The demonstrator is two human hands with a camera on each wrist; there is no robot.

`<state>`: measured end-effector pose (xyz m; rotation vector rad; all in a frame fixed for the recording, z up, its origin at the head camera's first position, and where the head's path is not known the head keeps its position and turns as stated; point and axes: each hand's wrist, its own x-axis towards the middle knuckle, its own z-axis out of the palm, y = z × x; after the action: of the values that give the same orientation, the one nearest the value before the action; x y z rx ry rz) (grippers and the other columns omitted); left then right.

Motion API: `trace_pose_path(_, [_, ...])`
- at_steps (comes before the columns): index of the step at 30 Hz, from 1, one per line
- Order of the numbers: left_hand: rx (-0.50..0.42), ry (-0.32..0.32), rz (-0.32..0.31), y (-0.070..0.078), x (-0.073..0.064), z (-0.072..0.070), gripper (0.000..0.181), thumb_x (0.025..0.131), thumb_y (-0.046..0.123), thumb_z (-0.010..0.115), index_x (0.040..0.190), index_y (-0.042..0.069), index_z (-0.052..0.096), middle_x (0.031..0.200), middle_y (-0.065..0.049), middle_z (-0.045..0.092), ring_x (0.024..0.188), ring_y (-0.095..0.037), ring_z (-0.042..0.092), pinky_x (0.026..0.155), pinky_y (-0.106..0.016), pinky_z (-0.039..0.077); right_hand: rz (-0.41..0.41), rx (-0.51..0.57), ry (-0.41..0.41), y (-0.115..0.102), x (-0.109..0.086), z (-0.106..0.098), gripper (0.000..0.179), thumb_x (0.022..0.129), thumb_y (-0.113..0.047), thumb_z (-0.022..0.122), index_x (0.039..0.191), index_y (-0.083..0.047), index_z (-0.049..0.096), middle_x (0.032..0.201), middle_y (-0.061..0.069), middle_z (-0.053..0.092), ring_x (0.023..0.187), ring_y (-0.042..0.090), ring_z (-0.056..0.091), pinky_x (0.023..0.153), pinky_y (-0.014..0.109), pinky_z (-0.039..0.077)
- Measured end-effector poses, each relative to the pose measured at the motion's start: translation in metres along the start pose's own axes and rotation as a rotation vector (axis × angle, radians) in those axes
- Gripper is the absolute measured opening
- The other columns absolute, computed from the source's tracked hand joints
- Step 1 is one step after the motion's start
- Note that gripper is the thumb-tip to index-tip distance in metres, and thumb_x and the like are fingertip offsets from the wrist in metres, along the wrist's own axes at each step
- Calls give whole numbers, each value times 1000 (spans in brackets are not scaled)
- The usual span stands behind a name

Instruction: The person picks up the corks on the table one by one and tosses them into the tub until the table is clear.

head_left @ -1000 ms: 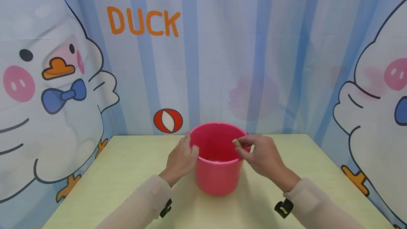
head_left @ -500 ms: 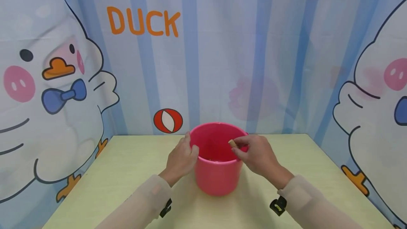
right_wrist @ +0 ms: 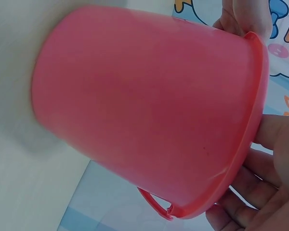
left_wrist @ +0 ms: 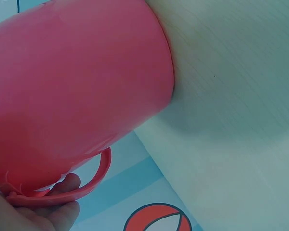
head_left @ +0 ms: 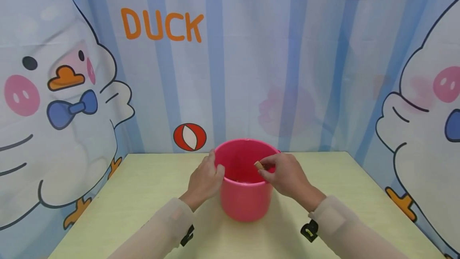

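Note:
A pink plastic bucket (head_left: 246, 203) stands upright on the table in the head view. At its left rim, my left hand (head_left: 205, 179) grips the bucket. In the left wrist view the fingers of that hand reach around the bucket's loop handle (left_wrist: 106, 166). Over the right side of the opening, my right hand (head_left: 289, 175) pinches a small tan, cork-like piece (head_left: 258, 165) between thumb and fingers. The right wrist view shows that hand's fingers at the rim, with the piece hidden behind the bucket. Most of the bucket's bottom is out of sight.
The pale yellow table (head_left: 161, 211) ends just behind the bucket. Behind it hangs a light-blue striped curtain (head_left: 244, 71) printed with ducks and a ball. A second loop handle (right_wrist: 154, 204) sticks out from the bucket's side in the right wrist view.
My right hand has shifted left over the bucket's opening, carrying the small tan piece with it. The left hand and the bucket have stayed in place.

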<state>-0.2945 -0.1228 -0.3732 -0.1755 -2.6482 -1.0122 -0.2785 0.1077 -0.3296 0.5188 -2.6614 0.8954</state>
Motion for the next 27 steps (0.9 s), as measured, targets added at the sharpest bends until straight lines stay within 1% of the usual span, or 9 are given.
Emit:
trace_pose_path(2, [-1,2,2,0,0,0,68,100,25,50,161,2,27,146,-13,53,125,-32,56,92,-51,58,12,0,-13,-1,1,0,21,84,-17,85,103,-10,81,83,-4,71,75,15,64,60,26,57])
trace_pose_path(4, [-4,3,1,0,1,0,69,100,26,50,161,3,27,146,-12,52,125,-31,56,92,-50,58,26,0,-26,-1,1,0,25,84,-18,85,107,-9,81,86,-2,72,78,17,65,62,27,58])
trace_pose_path(8, [-10,0,-4,0,1,1,70,100,27,50,161,3,26,146,-12,52,125,-31,56,92,-51,58,60,-3,-49,0,0,-1,41,84,-19,85,121,-6,76,103,6,75,87,22,68,64,29,61])
trace_pose_path(10, [-12,-3,-6,0,1,1,70,100,27,50,161,3,26,146,-12,52,125,-31,56,93,-51,58,57,-6,-45,2,-2,-1,47,84,-20,85,127,-6,73,110,8,75,90,23,69,65,29,61])
trace_pose_path(13, [-13,-7,-5,0,1,1,70,100,27,50,161,3,27,145,-12,53,125,-31,56,92,-51,58,16,-2,-13,6,-5,0,45,85,-19,83,127,-7,73,115,10,74,95,27,70,66,30,61])
trace_pose_path(18, [-20,-11,-9,0,1,1,70,100,27,51,161,3,26,146,-12,52,126,-31,56,92,-51,58,-70,-4,53,12,-8,2,40,87,-20,81,124,-7,74,117,12,73,107,35,66,72,36,62])
trace_pose_path(21, [-22,-9,-3,-1,1,1,70,100,27,51,161,3,26,146,-12,52,127,-32,55,92,-51,58,-104,-20,75,13,-8,1,37,88,-21,80,123,-8,75,113,10,74,106,33,65,74,38,62])
trace_pose_path(24, [-25,-2,9,-2,2,1,70,101,28,51,161,3,26,147,-13,51,127,-32,55,93,-51,57,-130,-34,89,15,-9,1,35,89,-22,79,121,-10,76,108,6,75,102,29,66,76,39,62])
trace_pose_path(27, [-31,0,19,-3,2,2,71,102,31,52,162,3,24,150,-13,49,130,-33,53,93,-51,57,-149,-47,109,17,-11,1,35,90,-22,78,123,-11,75,111,5,75,102,27,66,79,40,62])
